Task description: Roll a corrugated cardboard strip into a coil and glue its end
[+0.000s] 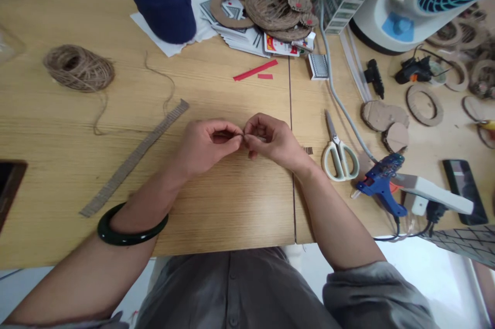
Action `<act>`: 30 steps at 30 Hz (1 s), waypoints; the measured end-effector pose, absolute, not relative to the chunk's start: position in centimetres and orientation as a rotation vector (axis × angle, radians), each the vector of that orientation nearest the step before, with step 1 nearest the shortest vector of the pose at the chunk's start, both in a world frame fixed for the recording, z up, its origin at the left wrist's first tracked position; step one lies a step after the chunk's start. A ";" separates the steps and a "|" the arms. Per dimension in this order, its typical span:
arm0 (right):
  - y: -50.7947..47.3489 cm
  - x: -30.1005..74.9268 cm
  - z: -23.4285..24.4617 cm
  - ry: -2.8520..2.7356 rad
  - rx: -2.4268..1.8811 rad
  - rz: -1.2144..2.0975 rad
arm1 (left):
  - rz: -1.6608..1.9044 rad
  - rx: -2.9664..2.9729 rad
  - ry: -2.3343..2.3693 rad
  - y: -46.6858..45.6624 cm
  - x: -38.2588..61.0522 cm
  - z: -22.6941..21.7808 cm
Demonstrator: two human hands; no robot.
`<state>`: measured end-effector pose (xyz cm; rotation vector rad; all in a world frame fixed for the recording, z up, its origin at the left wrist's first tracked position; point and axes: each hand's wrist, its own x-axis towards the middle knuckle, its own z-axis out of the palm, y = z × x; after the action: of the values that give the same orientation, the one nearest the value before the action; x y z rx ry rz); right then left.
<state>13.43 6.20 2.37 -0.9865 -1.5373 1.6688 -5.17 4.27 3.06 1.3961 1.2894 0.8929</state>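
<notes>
A tiny dark piece (243, 135) sits between the fingertips of both hands, above the middle of the worktop (232, 210); it is too small and too covered to tell what it is. The left hand (211, 144) has its thumb and fingertips pressed together on it, and the right hand (270, 138) meets it there with a like pinch, so each grip is closed on the piece and the fingertips nearly touch. Just beyond the right wrist lies a short corrugated scrap (308, 150). To the left of the left hand a long corrugated strip (135, 159) lies slantwise, and loose twine (173, 85) curls near its far end. A twine ball (95, 73) rests farther left. Ahead of the hands are a red strip (255, 69) and a smaller red piece (265, 76). To the right lie scissors (335, 138), blades pointing away from the person, with a blue glue gun (379, 182) near their handles. At the far side, a cardboard ring (219, 6) and a twine-covered disc (266, 9) rest on a pile of cards (247, 43), left of a white fan (381, 14).
</notes>
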 end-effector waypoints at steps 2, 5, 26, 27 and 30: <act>6.2 13.4 2.4 -1.531 -0.986 1.685 | 0.884 1.393 1.273 4.3 -5.3 3.0; 6.2 13.3 2.5 -1.523 -0.984 1.703 | 0.868 1.369 1.224 4.4 -5.4 3.0; 6.2 13.6 2.9 -1.671 -0.960 1.431 | 0.807 1.206 1.326 4.4 -5.0 3.2; 6.2 13.6 2.9 -1.709 -0.962 1.425 | 0.803 1.221 1.326 4.4 -5.0 3.2; 6.3 13.6 2.9 -1.765 -0.959 1.400 | 0.838 1.267 1.279 4.3 -5.0 3.0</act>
<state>13.65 6.28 2.92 -0.9591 -1.7647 1.3998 -5.00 4.31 3.00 1.2666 1.2785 0.8381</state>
